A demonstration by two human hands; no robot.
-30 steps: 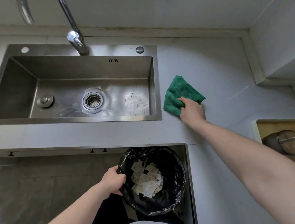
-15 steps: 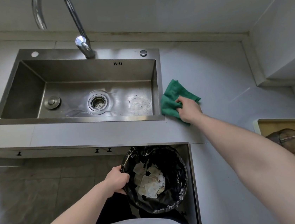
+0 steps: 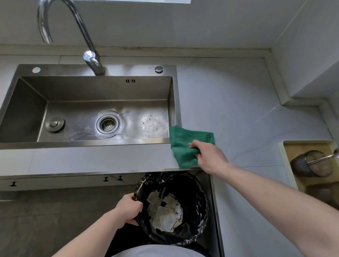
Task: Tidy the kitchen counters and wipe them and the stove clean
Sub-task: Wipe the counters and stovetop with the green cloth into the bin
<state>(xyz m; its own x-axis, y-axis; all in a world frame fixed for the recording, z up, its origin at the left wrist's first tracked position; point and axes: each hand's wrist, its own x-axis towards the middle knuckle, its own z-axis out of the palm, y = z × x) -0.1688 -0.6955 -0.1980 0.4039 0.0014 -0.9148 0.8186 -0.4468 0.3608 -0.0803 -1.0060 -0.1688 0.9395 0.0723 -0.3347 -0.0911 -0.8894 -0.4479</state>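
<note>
At the bench's near edge, just right of the sink (image 3: 174,106), the right hand (image 3: 209,155) is gripping the cloth (image 3: 184,147): soft, light, best bunched. Left hand (image 3: 129,212) is gripping the bin (image 3: 197,230) rim; judged light.

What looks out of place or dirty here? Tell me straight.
The sink floor has a patch of specks and residue right of the drain. The green cloth overhangs the sink's corner under the right hand. The left hand holds the bin below the counter edge, which fits sweeping crumbs.
</note>
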